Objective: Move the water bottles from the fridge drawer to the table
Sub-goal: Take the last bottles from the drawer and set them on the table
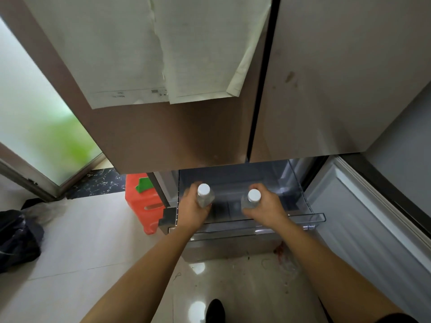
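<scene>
The left grip [194, 207] is clamped on a white-capped water bottle [205, 196], the right grip [265, 206] on a second bottle [250, 200]. Both bottles stand upright over the open fridge drawer [312, 217] beneath the grips.

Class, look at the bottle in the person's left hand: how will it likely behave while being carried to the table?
The left bottle is clear thin plastic, so it will probably flex if squeezed. It comes from the fridge drawer, so it may be cold, perhaps slippery. The white cap looks on, so spills seem unlikely. The left hand wraps its body.
</scene>
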### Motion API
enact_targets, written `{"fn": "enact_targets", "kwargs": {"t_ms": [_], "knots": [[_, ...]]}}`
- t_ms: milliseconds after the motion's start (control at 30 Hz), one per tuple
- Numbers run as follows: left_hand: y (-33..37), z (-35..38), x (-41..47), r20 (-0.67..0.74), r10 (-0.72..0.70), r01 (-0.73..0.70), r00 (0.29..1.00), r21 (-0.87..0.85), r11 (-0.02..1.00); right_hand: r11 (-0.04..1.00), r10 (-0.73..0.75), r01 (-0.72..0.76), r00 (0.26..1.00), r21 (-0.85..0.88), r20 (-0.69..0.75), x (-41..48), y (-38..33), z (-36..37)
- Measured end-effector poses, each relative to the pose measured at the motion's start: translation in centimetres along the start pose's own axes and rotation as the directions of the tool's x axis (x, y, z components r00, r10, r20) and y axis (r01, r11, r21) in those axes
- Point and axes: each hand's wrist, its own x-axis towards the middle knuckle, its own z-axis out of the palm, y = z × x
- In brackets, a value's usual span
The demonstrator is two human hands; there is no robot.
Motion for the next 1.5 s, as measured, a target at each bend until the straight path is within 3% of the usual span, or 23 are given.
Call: {"fn": "enact_targets", "kwargs": {"t_ms": [200, 467, 633, 800, 1067, 1367, 1500], "knots": [[3.3, -3.5, -5.1, -0.201, 0.093, -0.113, 0.975, -0.09, 0.99, 0.97, -0.243, 0.242, 0.969, -0.027, -0.046, -3.6, -2.7, -1.9], [8.6, -9.7, -18.1, -0.548, -0.011, -0.085, 0.836, -0.15, 0.985, 0.83, -0.533, 0.547, 0.835, 0.109, -0.135, -12.0, -5.8, -2.6], [6.9, -13.8, -28.1, -0.676, -0.142, 0.044, 0.723, -0.161, 0.986, 0.752, -0.613, 0.619, 0.783, 0.226, -0.103, -18.2, -9.0, 1.4], [2.8, -19.3, -37.8, -0.739, -0.269, 0.191, 0.617, -0.19, 0.963, 0.716, -0.676, 0.635, 0.735, 0.289, 0.061, -26.3, -13.0, 7.4], [-4.4, -29.1, -55.5, -0.836, -0.375, 0.32, 0.401, -0.256, 0.912, 0.617, -0.785, 0.732, 0.552, 0.288, 0.281, -42.3, -18.1, 20.5], [-15.5, -41.1, -78.5, -0.893, -0.425, 0.462, 0.149, -0.317, 0.828, 0.48, -0.835, 0.766, 0.25, 0.427, 0.49, -64.9, -23.8, 38.9], [-19.5, -45.4, -86.1, -0.901, -0.43, 0.509, 0.059, -0.343, 0.79, 0.484, -0.821, 0.729, 0.187, 0.484, 0.54, -73.2, -25.5, 45.3]]}}
